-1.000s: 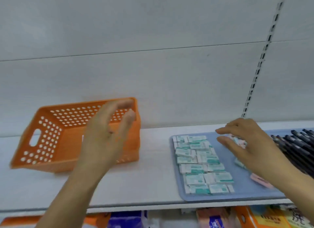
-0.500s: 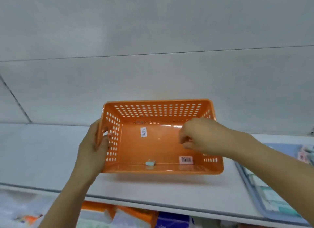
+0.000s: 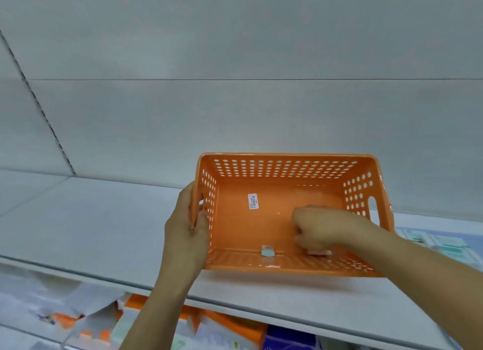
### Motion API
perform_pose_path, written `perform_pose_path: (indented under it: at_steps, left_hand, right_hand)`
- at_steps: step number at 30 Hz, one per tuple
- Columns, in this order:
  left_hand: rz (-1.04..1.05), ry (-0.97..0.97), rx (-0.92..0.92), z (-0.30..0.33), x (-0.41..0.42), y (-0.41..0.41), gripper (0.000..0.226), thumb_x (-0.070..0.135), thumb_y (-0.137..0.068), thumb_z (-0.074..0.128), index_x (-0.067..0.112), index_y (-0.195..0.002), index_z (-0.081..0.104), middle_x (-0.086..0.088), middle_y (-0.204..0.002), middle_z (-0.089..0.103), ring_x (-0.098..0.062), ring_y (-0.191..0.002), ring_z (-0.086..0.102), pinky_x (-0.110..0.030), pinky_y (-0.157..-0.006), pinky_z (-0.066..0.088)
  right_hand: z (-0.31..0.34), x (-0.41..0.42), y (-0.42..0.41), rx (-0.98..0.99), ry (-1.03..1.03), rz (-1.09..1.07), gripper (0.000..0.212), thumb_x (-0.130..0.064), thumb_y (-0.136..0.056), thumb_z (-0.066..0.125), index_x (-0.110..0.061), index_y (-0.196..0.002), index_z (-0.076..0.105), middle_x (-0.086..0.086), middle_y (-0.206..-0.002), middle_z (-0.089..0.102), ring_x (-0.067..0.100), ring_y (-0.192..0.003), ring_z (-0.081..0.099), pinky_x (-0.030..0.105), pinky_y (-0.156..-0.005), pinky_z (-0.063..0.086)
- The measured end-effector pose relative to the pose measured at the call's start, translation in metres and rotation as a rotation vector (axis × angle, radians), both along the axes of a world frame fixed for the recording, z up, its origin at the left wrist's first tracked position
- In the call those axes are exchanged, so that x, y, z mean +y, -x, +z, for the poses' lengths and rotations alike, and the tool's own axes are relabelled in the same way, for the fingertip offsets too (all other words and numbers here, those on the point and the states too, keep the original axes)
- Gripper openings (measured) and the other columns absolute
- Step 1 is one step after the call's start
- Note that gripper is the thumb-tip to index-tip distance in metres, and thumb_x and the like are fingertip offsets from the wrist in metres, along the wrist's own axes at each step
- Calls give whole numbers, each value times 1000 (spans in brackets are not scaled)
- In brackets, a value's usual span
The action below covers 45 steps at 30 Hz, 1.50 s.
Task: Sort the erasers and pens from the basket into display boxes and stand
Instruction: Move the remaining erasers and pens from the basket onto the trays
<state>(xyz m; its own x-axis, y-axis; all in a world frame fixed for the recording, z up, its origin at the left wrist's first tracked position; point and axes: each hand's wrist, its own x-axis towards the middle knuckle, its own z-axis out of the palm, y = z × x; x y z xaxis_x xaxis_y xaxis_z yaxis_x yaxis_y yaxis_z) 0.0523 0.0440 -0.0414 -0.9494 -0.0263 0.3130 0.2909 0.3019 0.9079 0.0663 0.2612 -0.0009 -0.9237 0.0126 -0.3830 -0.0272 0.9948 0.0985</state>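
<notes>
On a white shelf (image 3: 104, 232), a person's left hand (image 3: 187, 229) grips the left wall of an orange basket (image 3: 287, 166), tilted open toward the camera. The right hand (image 3: 322, 228) reaches inside, fingers curled over a pinkish eraser (image 3: 318, 252) at the basket's lower wall. A pale blue eraser (image 3: 268, 251) lies just beside it, apart. A display tray (image 3: 444, 245) sits at far right.

orange basket (image 3: 287, 166) dotted with round holes, white sticker (image 3: 253, 201) inside, pale teal eraser (image 3: 267, 251), pink eraser (image 3: 318, 252), grey-white shelf (image 3: 91, 224)

Both hands (image 3: 187, 227) (image 3: 317, 228) curled, gripping.
</notes>
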Motion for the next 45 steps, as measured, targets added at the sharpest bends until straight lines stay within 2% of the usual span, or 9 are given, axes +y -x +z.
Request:
perform_pose_path:
  at_steps: [4, 9, 20, 23, 26, 32, 36, 41, 45]
  left_hand:
    - [5, 9, -12, 0, 1, 3, 29, 36, -100, 41, 51, -125, 34, 33, -101, 50, 3, -83, 60, -10, -62, 47]
    - [35, 30, -6, -2, 0, 5, 29, 36, -101, 42, 48, -126, 37, 33, -99, 51, 2, -83, 61, -8, -60, 45]
    - [63, 52, -8, -2, 4, 8, 40, 37, -100, 44, 38, -140, 38, 14, -123, 53, -13, -104, 60, -34, -82, 52]
    - [75, 57, -10, -1, 6, 5, 41, 36, -100, 43, 37, -141, 37, 7, -133, 54, -19, -112, 60, -45, -91, 53]
    - [72, 55, -6, 1, 6, 5, 41, 35, -101, 44, 37, -141, 37, 5, -135, 54, -21, -115, 59, -49, -93, 53]
    - [61, 83, -36, 9, 1, 19, 37, 29, -99, 51, 32, -136, 45, 13, -113, 56, -4, -84, 59, -17, -66, 46]
    - [68, 185, -50, 18, -6, 41, 41, 11, -94, 55, 26, -132, 52, 4, -117, 63, -15, -96, 60, -28, -79, 48]
    - [5, 261, -18, 33, 4, 38, 47, 33, -93, 61, 29, -138, 45, -6, -133, 57, -31, -113, 57, -51, -96, 46]
    - [185, 284, 311, -55, -48, 136, 65, 74, -75, 59, 50, -134, 46, 29, -139, 46, -5, -121, 52, -53, -91, 48]
  right_hand:
    - [-6, -9, -1, -68, -160, -4, 33, -20, -93, 51, -14, -125, 49, 7, -127, 54, 25, -112, 54, 31, -82, 44]
    - [4, -3, -4, -221, -171, -89, 23, -9, -86, 59, -11, -109, 56, 6, -98, 60, 15, -64, 50, 26, -55, 45]
    - [-5, -31, 12, 34, 328, -218, 16, -24, -94, 52, -10, -88, 58, 7, -80, 60, 26, -71, 65, 33, -63, 57]
    - [-2, -49, 10, -8, 256, -146, 34, -46, -96, 48, -14, -92, 60, 2, -76, 60, 18, -66, 62, 28, -56, 50]
    - [-5, -52, 13, -55, 236, -105, 21, -32, -93, 56, -12, -89, 60, 2, -73, 63, 16, -55, 58, 26, -50, 50]
    - [-3, -27, 8, 53, 555, -198, 15, -16, -84, 62, -5, -86, 71, 6, -67, 65, 16, -48, 57, 25, -49, 51]
    - [17, -13, -18, 290, 983, -213, 12, -18, -91, 60, -14, -96, 70, -1, -61, 60, 6, -48, 51, 21, -42, 40]
    - [35, 26, -73, 403, 1241, -153, 11, -16, -92, 60, -21, -93, 70, -8, -57, 56, 5, -50, 50, 20, -43, 38]
    - [28, 91, -122, 469, 1241, -199, 14, -14, -93, 58, -20, -93, 71, -4, -63, 61, 11, -60, 54, 24, -48, 40]
